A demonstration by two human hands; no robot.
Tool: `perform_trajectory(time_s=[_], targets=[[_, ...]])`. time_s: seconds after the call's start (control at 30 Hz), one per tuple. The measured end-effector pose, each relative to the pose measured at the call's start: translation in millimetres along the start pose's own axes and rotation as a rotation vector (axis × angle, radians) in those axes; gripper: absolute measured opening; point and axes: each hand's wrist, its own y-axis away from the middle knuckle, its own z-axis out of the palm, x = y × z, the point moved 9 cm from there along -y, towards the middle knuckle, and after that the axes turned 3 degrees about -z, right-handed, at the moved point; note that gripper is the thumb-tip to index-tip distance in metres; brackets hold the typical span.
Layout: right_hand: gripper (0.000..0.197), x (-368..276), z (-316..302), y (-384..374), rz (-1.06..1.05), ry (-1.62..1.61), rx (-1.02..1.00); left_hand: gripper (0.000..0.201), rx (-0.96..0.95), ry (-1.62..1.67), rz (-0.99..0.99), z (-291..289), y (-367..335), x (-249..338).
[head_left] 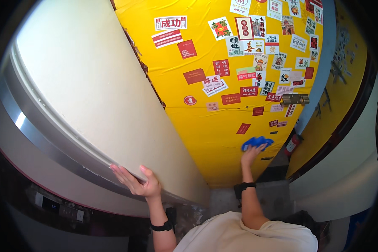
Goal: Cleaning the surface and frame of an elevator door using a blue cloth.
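Note:
A crumpled blue cloth (257, 143) is pressed against the lower part of a yellow sticker-covered panel (185, 138). My right hand (250, 155) grips it, arm stretched forward. My left hand (138, 180) rests at the lower edge of a cream-coloured wall panel (101, 96), its fingers stretched out and the thumb apart, holding nothing. Both wrists wear black bands. Around and above the cloth are many red, white and pink stickers, among them a tilted red one (243, 128). Part of the cloth is hidden behind my right fingers.
A brass-coloured latch or handle (295, 99) sticks out at the yellow panel's right edge. A red fire extinguisher (293, 145) stands behind that edge. Another yellow surface (323, 117) is at the right. Low on the left is a dark unit with a small lit display (53, 206).

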Motion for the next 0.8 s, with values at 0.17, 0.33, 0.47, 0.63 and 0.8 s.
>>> perform_trajectory(time_s=[0.17,0.33,0.47,0.63,0.8], targets=[[0.041,81,-25,-66,0.241,-0.131,0.158,0.063,-0.004,-0.008,-0.018,3,1,0],[0.040,-1,-67,-129,0.169,-0.191,0.250,0.063,-0.003,-0.028,-0.016,0,-2,0],[0.042,-84,-70,-144,0.066,-0.173,0.274,0.063,0.000,-0.030,-0.016,1,-1,2],[0.047,-184,-51,-119,-0.054,-0.144,0.158,0.063,-0.008,-0.025,-0.029,4,3,2],[0.052,-267,-27,-86,-0.174,-0.094,0.036,0.063,-0.007,-0.023,-0.021,1,0,0]])
